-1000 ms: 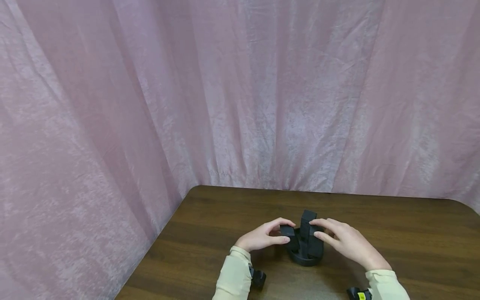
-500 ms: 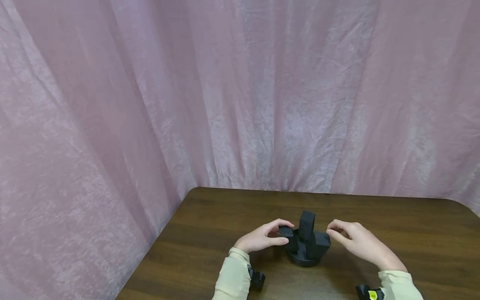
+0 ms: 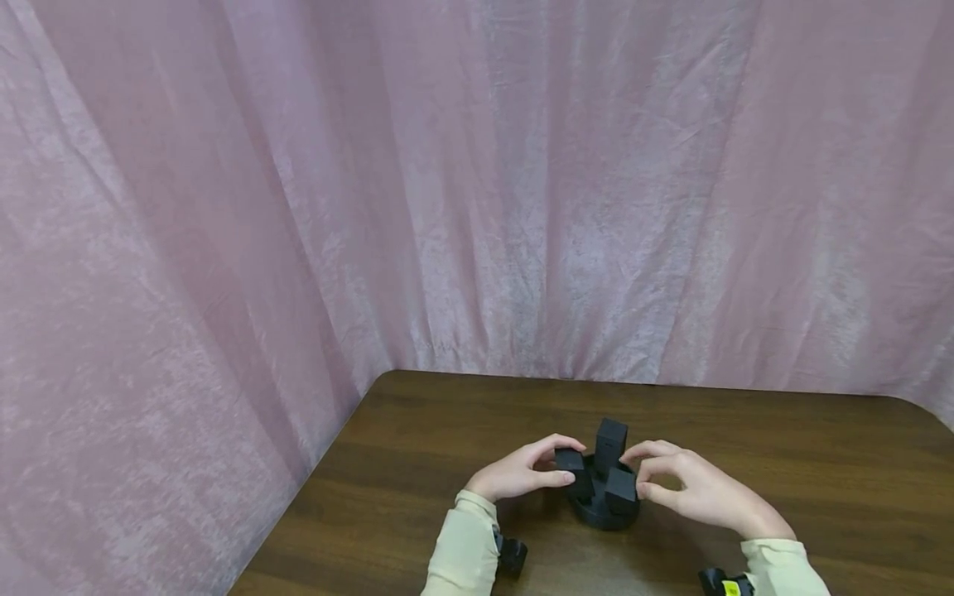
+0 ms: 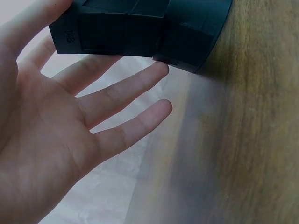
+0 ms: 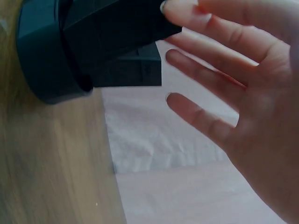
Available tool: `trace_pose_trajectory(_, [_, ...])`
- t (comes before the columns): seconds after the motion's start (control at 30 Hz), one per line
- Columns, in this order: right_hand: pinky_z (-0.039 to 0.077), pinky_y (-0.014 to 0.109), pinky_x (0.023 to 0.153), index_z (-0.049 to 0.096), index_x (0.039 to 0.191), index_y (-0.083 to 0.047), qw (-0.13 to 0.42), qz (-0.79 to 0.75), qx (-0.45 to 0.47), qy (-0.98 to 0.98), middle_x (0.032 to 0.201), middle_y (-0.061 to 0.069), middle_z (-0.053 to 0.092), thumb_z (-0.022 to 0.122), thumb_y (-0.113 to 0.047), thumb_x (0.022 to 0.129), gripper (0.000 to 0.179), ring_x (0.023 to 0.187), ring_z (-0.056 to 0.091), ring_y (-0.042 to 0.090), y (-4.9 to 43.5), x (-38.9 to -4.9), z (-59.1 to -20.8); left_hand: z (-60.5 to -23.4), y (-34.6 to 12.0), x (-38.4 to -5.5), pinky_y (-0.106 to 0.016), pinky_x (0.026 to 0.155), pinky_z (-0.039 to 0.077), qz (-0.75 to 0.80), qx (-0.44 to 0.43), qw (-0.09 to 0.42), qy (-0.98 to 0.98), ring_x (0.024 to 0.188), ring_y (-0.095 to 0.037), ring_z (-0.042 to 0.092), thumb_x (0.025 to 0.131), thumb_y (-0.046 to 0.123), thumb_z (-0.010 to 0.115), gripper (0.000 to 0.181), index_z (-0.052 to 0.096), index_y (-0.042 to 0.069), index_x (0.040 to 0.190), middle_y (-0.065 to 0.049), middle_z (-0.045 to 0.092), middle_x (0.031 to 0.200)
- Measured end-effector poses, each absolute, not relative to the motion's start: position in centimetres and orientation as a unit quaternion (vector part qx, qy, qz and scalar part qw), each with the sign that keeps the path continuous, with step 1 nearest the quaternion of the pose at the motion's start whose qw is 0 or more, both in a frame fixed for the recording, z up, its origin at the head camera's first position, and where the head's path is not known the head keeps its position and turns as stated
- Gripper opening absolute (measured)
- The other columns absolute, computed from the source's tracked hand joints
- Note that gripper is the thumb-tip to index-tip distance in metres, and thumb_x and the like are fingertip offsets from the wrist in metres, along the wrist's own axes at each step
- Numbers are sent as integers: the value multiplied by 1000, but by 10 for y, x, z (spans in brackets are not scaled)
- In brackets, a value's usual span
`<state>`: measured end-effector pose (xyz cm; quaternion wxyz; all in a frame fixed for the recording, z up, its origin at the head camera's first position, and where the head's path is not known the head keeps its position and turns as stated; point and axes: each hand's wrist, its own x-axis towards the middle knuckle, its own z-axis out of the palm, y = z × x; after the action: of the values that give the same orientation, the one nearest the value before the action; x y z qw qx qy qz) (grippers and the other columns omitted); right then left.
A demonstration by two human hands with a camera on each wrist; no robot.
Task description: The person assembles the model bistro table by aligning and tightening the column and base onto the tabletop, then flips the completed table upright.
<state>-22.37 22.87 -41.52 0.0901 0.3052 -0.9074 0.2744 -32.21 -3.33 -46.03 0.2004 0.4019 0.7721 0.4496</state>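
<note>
A black stand (image 3: 602, 517) with a round base and three blocky upright arms sits on the table. My left hand (image 3: 514, 474) holds its left block (image 3: 570, 462) between thumb and fingers; in the left wrist view the remaining fingers of that hand (image 4: 51, 112) extend beneath the black block (image 4: 112, 32). The right block (image 3: 621, 488) stands at the front right of the base, with the thumb and index finger of my right hand (image 3: 693, 490) at its far right corner. In the right wrist view, a fingertip meets the black block's end (image 5: 121, 28). The back block (image 3: 611, 440) stands untouched.
The brown wooden table (image 3: 447, 414) has rounded far corners. Pink velvety curtains (image 3: 477, 207) hang behind it and along its left side. A small black wrist device (image 3: 511, 556) is strapped to the left sleeve, and another (image 3: 723, 581) to the right.
The right block tilted outward, then swung toward the front. My right hand pulled away to the right and came partway back. My left hand kept its grip on the left block.
</note>
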Motion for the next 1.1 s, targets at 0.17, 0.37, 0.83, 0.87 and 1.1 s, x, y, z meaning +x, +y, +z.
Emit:
trace_pose_trajectory(0.17, [44,27,85,59,78,-42,88,278,328,-899,121,-10,56,55,-35,87,12,114,51,19,219,-223,-414,-461,-33,-323,-25,90,39,454,403,206,767,107,-3,52,87,31,57,42,43,31,127,8,49,127])
trace_pose_trajectory(0.37, [44,36,84,57,84,-45,82,261,312,-910,123,-8,53,51,-37,89,11,114,49,20,212,-224,-414,-461,-33,-323,-26,90,39,453,401,210,768,109,-3,51,87,32,57,42,43,33,127,11,48,126])
trace_pose_trajectory(0.83, [44,37,76,60,108,-37,88,247,282,-923,120,1,46,43,-38,92,23,104,49,19,212,-227,-420,-459,-34,-322,-29,92,39,438,401,199,779,108,-5,50,86,38,56,45,42,31,128,10,45,131])
trace_pose_trajectory(0.87, [44,36,76,59,109,-37,90,245,281,-924,120,0,46,43,-38,92,23,104,48,18,212,-227,-421,-459,-34,-322,-29,92,39,440,402,199,778,108,-5,50,86,37,56,45,42,30,128,9,46,130])
trace_pose_trajectory(1.1, [41,47,83,59,108,-41,126,243,265,-925,128,-1,46,49,-38,89,21,114,37,19,211,-230,-427,-460,-33,-322,-24,89,40,453,403,208,767,107,-4,52,87,33,56,44,42,30,128,8,48,127])
